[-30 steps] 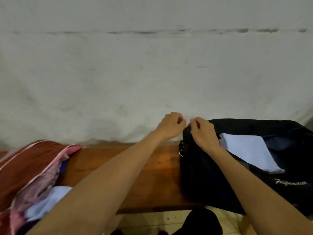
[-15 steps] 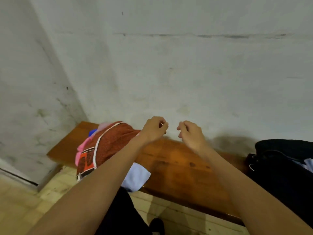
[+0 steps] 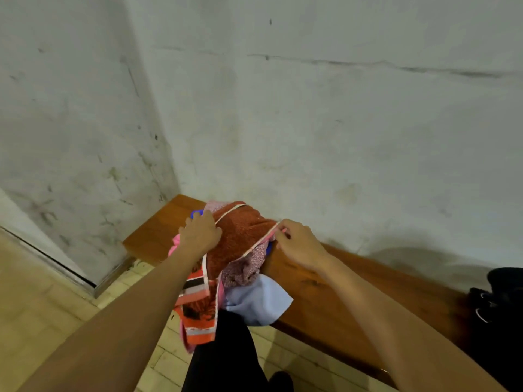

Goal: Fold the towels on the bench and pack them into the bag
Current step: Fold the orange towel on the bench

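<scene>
The wooden bench (image 3: pixel 325 281) serves as the landmark, running from the room's corner at the left toward the lower right.

At the bench's left end lies a heap of unfolded towels. The left hand (image 3: pixel 199 232) rests on the heap's left flank with fingers spread and slightly bent, pressing on the rust-brown towel (image 3: pixel 240 236) that tops the pile; whether the fingertips actually grip cloth cannot be told, as they sink out of sight into the folds. Beneath that hand a pink towel (image 3: pixel 173 248) and a scrap of something blue (image 3: pixel 196 214) peek out toward the bench's far edge.

The brown towel's striped orange end (image 3: pixel 198 315) hangs off the bench's front edge toward the floor. A mauve towel (image 3: pixel 243 268) and a pale blue towel (image 3: pixel 259 302) also sag over that front edge.

The right hand (image 3: pixel 297 244), just right of the heap, pinches the brown towel's pale trim between thumb and fingertips.

Risks, as I judge them: the towels are tangled, so lifting the brown one by a single pinched edge may drag the mauve and pale blue ones off the front edge onto the floor, since both already overhang. The thin pinch could slip under the weight of the hanging end. If the left hand only presses and does not hold, the pile may shift toward the corner.

The black bag (image 3: pixel 501 312) sits at the bench's right end, well apart from the heap and partly out of frame, so each folded towel must cross the bare bench and may unfold on the way.
</scene>
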A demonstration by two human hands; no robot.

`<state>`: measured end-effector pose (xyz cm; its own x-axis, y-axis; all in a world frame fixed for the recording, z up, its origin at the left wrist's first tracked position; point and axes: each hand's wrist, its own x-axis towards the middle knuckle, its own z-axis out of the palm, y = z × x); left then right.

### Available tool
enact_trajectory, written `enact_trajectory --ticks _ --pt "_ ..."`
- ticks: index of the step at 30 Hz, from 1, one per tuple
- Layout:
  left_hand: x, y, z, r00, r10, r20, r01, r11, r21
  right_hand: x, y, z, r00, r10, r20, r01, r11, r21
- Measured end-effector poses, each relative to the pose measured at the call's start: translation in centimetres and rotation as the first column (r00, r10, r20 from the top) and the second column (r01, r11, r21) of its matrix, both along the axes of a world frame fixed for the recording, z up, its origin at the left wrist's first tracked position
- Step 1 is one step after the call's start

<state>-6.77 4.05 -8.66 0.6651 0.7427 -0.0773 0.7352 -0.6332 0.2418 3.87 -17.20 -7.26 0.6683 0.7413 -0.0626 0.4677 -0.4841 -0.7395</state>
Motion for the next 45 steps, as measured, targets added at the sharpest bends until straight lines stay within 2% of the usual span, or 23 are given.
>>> enact_trajectory --ticks 2,6,11,14,17,19,21,23,25,27,29,32,36,38,40,43,45 --pt "-0.3 1.2 -0.5 1.0 -0.018 0.009 0.019 0.996 -0.082 -0.1 0.3 -0.2 1.0 0.006 0.006 -0.006 1.0 -0.026" --pt "-1.0 2.0 -1.1 0.996 0.043 0.074 -0.039 0.998 -0.048 -0.4 0.3 -0.7 0.999 0.024 0.037 -0.022 0.998 -0.056" --pt "0.7 0.6 0.1 0.934 0.125 0.333 -0.099 0.991 -0.093 -0.5 -0.2 -0.9 0.999 0.033 0.026 -0.031 0.998 -0.062" --pt "2.7 -1.9 2.5 0.89 0.061 0.452 -0.011 0.994 -0.112 -0.6 0.1 0.0 0.993 -0.016 -0.117 0.019 0.999 0.03" --pt "4.4 -5.2 5.4 0.827 -0.113 0.551 0.214 0.969 -0.122 -0.9 0.7 1.4 0.921 -0.091 -0.378 0.163 0.973 0.163" --pt "5.0 -7.5 7.2 0.752 -0.215 0.623 0.411 0.892 -0.188 -0.7 0.7 2.4 0.771 -0.119 -0.625 0.334 0.912 0.238" --pt "5.3 -9.8 9.3 0.685 -0.237 0.689 0.553 0.784 -0.28 -0.2 0.0 3.4 0.568 -0.076 -0.819 0.472 0.846 0.248" --pt "5.3 -12.0 11.1 0.654 -0.209 0.727 0.636 0.673 -0.379 0.1 -1.2 4.1 0.429 0.0 -0.903 0.515 0.822 0.245" --pt "5.4 -13.4 11.9 0.657 -0.232 0.717 0.689 0.569 -0.448 0.6 -2.4 4.4 0.361 0.083 -0.929 0.56 0.777 0.287" --pt "5.4 -14.1 12.0 0.669 -0.31 0.676 0.725 0.473 -0.5 1.4 -3.7 4.6 0.327 0.133 -0.936 0.641 0.696 0.323" --pt "5.7 -14.6 11.7 0.677 -0.42 0.604 0.735 0.426 -0.527 1.8 -4.7 5.2 0.352 0.133 -0.927 0.684 0.639 0.352" --pt "6.1 -15.7 11.3 0.659 -0.564 0.497 0.745 0.401 -0.533 2.4 -5.8 5.2 0.448 0.007 -0.894 0.701 0.617 0.356" --pt "6.7 -16.2 10.3 0.64 -0.599 0.481 0.737 0.301 -0.606 2.6 -7.1 5.6 0.467 -0.183 -0.865 0.788 0.531 0.313" --pt "7.1 -16.3 9.8 0.677 -0.54 0.5 0.712 0.306 -0.632 2.5 -7.6 5.9 0.491 -0.203 -0.847 0.797 0.498 0.343" --pt "7.8 -16.5 9.3 0.738 -0.416 0.532 0.671 0.368 -0.643 2.7 -8.3 6.0 0.522 -0.229 -0.821 0.794 0.483 0.37" --pt "9.2 -16.2 7.6 0.835 -0.222 0.504 0.531 0.566 -0.631 3.0 -9.3 6.2 0.561 -0.291 -0.775 0.791 0.464 0.399" --pt "10.1 -15.7 5.9 0.887 -0.244 0.393 0.441 0.7 -0.562 3.0 -9.7 6.3 0.593 -0.311 -0.742 0.776 0.466 0.425"
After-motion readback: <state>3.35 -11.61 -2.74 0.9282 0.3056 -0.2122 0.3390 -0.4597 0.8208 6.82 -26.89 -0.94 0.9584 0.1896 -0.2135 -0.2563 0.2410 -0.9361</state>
